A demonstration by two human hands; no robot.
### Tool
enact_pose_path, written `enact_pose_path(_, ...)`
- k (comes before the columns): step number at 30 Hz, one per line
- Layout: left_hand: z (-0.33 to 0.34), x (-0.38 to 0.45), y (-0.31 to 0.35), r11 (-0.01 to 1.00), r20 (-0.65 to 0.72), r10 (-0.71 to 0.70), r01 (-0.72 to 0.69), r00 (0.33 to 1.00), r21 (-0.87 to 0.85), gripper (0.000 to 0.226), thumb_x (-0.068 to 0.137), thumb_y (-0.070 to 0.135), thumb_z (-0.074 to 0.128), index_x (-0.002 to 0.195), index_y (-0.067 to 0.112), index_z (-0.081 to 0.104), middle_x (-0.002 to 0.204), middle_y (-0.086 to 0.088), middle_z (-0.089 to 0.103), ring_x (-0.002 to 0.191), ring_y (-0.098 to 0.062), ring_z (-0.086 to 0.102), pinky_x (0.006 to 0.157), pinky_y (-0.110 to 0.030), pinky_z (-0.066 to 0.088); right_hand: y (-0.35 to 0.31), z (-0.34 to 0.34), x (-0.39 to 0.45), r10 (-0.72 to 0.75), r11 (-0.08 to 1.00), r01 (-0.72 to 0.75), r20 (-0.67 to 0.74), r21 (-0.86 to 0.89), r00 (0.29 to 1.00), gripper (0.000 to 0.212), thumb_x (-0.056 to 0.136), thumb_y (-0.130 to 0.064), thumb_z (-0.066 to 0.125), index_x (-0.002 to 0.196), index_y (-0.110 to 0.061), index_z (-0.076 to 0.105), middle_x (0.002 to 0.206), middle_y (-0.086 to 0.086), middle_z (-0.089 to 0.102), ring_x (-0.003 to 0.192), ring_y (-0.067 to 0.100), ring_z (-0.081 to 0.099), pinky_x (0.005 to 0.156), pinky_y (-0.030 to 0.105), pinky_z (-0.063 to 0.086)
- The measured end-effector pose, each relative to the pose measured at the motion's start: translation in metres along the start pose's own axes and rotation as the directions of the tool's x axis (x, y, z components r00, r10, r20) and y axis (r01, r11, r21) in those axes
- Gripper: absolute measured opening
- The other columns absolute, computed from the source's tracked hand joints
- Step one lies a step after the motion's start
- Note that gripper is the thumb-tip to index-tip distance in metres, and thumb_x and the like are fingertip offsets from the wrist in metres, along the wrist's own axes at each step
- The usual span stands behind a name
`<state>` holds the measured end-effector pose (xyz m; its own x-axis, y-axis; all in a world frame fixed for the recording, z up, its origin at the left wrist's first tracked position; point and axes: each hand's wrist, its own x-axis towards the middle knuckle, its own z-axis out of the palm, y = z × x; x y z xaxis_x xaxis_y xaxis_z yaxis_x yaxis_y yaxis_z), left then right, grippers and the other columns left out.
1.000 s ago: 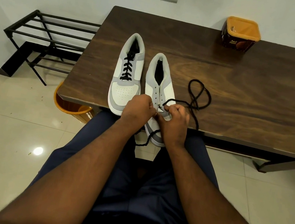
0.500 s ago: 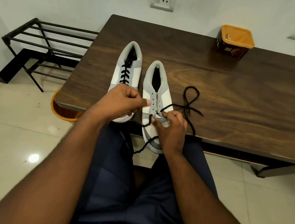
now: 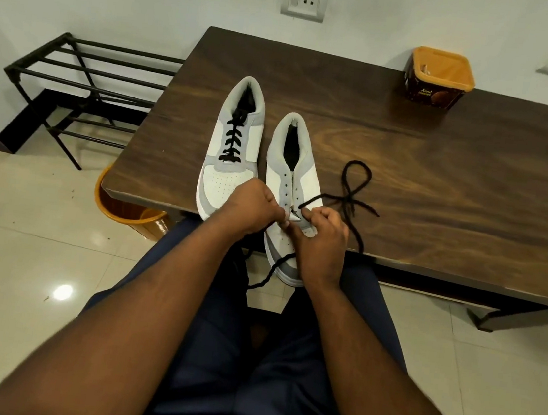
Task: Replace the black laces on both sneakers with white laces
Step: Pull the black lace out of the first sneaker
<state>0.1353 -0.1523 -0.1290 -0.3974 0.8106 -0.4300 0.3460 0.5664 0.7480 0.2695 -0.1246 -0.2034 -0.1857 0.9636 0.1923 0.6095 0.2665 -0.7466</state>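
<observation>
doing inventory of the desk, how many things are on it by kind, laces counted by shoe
Sneakers: 2, left one still laced, right one nearly unlaced
Black laces: 2, one in the left sneaker, one mostly pulled loose beside the right
Brown tubs with orange rim: 1
Total: 5 on the table

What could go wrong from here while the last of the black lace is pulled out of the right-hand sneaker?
1. The right-hand sneaker overhangs the table edge at its toe; a firm tug might tip it off.
2. The black lace crosses itself on the table, so it may knot or snag.
3. Its other end dangles below the edge, where the left hand or right hand could catch it.
</observation>
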Motion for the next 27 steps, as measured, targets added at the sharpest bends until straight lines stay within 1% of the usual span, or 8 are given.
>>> enact_pose_path(5,-0.032,-0.034,0.023,0.938,0.015,0.018,-0.012,1.0,-0.346,0.019,0.078,0.005,0.075,0.065,0.003,0.061,0.05,-0.003,0.051,0.039,-0.009,0.039,0.039,-0.017,0.034,-0.001,0.001,0.002,0.041,0.997,-0.041,0.002,0.06,0.999,0.043,0.074,-0.039,0.081,0.106,-0.012,0.074,0.105,-0.006,0.058,0.108,0.019,0.051,0.082,0.015,0.03)
enact_pose_path(9,-0.059,-0.047,0.031,0.873,-0.168,0.068,-0.14,0.984,-0.466,0.016,0.078,0.006,0.072,0.065,0.003,0.063,0.052,-0.004,0.052,0.044,-0.011,0.039,0.043,-0.019,0.033,-0.001,-0.001,0.0,0.057,0.993,-0.057,0.0,0.108,0.998,0.041,0.074,-0.038,0.08,0.107,-0.013,0.073,0.102,-0.014,0.051,0.111,0.017,0.047,0.084,0.015,0.029)
enact_pose_path(12,-0.063,-0.036,0.023,0.939,-0.347,0.091,-0.197,0.933,-0.283,0.017,0.077,0.013,0.074,0.073,-0.001,0.065,0.063,-0.01,0.056,0.05,-0.013,0.042,0.047,-0.021,0.035,-0.001,-0.002,0.0,0.052,0.994,-0.052,0.002,0.093,0.999,0.042,0.075,-0.036,0.08,0.108,-0.012,0.073,0.103,-0.014,0.049,0.111,0.016,0.045,0.088,0.019,0.03)
enact_pose_path(14,-0.058,-0.029,0.019,0.964,-0.421,0.158,-0.232,0.893,-0.129,0.019,0.076,0.023,0.079,0.084,0.011,0.066,0.07,-0.003,0.061,0.057,-0.013,0.053,0.056,-0.025,0.044,-0.002,-0.002,0.0,0.047,0.995,-0.047,0.004,0.085,0.999,0.043,0.075,-0.036,0.08,0.109,-0.011,0.072,0.103,-0.013,0.049,0.11,0.016,0.044,0.088,0.019,0.03)
enact_pose_path(16,-0.046,-0.025,0.018,0.957,-0.469,0.29,-0.244,0.834,0.158,0.02,0.081,0.029,0.074,0.097,0.023,0.065,0.094,0.0,0.064,0.086,-0.018,0.062,0.078,-0.037,0.05,-0.003,-0.002,0.0,0.045,0.994,-0.045,-0.001,0.095,0.999,0.043,0.075,-0.035,0.081,0.109,-0.011,0.072,0.103,-0.012,0.049,0.11,0.016,0.045,0.089,0.022,0.033)
enact_pose_path(19,-0.014,-0.022,0.02,0.794,-0.31,0.4,-0.158,0.862,0.587,0.022,0.095,0.023,0.053,0.114,0.026,0.063,0.117,0.0,0.059,0.114,-0.025,0.051,0.098,-0.047,0.033,-0.002,-0.002,0.0,0.046,0.994,-0.047,0.005,0.094,0.999,0.044,0.075,-0.036,0.08,0.11,-0.011,0.072,0.106,-0.008,0.055,0.111,0.018,0.046,0.088,0.022,0.034)
enact_pose_path(22,0.014,-0.018,0.009,0.762,-0.189,0.275,-0.094,0.943,0.641,0.022,0.096,0.033,0.05,0.11,0.025,0.065,0.113,-0.001,0.062,0.113,-0.026,0.05,0.098,-0.047,0.028,0.0,-0.001,0.001,0.04,0.996,-0.041,0.009,0.085,0.999,0.042,0.076,-0.036,0.079,0.111,-0.012,0.073,0.111,-0.001,0.06,0.112,0.021,0.048,0.088,0.025,0.038)
enact_pose_path(27,0.019,-0.014,-0.005,0.78,-0.207,0.243,-0.064,0.948,0.622,0.019,0.099,0.028,0.047,0.108,0.021,0.063,0.107,-0.002,0.064,0.104,-0.026,0.057,0.096,-0.042,0.027,0.0,0.0,0.002,0.045,0.995,-0.046,0.02,0.089,0.999,0.048,0.076,-0.044,0.077,0.111,-0.012,0.073,0.113,0.0,0.06,0.112,0.022,0.048,0.087,0.024,0.037)
